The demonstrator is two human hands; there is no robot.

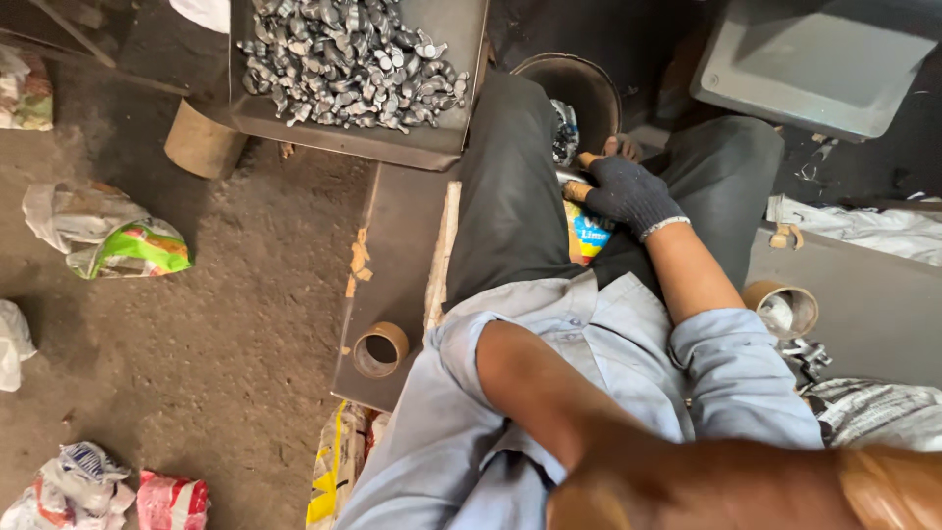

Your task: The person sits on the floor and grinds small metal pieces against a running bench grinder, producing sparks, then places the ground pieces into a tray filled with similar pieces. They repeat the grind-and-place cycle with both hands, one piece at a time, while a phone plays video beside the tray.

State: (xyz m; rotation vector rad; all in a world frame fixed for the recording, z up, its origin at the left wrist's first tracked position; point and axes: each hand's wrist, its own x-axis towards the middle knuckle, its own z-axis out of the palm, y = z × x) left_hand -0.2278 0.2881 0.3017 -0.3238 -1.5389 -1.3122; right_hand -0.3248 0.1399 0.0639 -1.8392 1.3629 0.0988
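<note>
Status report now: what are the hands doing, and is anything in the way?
Right hand, dark glove, gripping a wooden handle between the knees. Left hand not visible, forearm out of frame. Tray of small metal parts ahead, untouched.

Green-white bag [128, 250] lies crumpled on the floor left; red packet [172, 501] bottom left; blue-yellow packet [587, 234] sits between the legs.
</note>
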